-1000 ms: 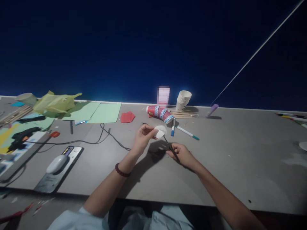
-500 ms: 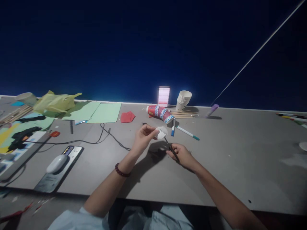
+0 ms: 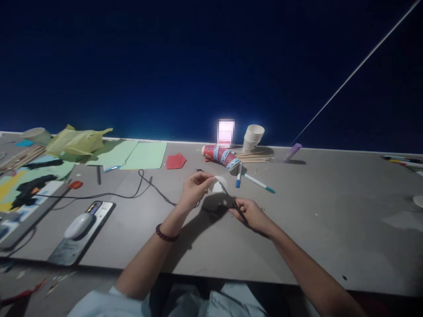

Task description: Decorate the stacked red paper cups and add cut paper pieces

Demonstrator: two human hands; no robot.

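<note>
Between thumb and fingers, my left hand (image 3: 195, 190) pinches a small white rounded piece (image 3: 218, 185), which looks like paper or part of a cup. My right hand (image 3: 248, 212) grips dark scissors (image 3: 238, 208), their blades reaching up and left to the white piece. Whether the blades are closed on it is hard to make out. Just beyond the hands lie decorated red and blue paper cups (image 3: 220, 154) on their side. Two markers, one with a blue cap (image 3: 238, 179) and one with a teal cap (image 3: 259, 182), rest right of the white piece.
Stacked white paper cups (image 3: 253, 137) stand at the back by wooden sticks (image 3: 254, 157). Red paper (image 3: 176, 161), green sheets (image 3: 145, 155) and a yellow bag (image 3: 77, 143) lie left. A black cable (image 3: 109, 194), power strip (image 3: 36, 209) and phone (image 3: 71, 246) under a white case (image 3: 78, 225) sit nearer.
My left hand has shifted slightly left and turned the white piece, so it shows at a different angle. The right hand with the scissors has barely moved.
</note>
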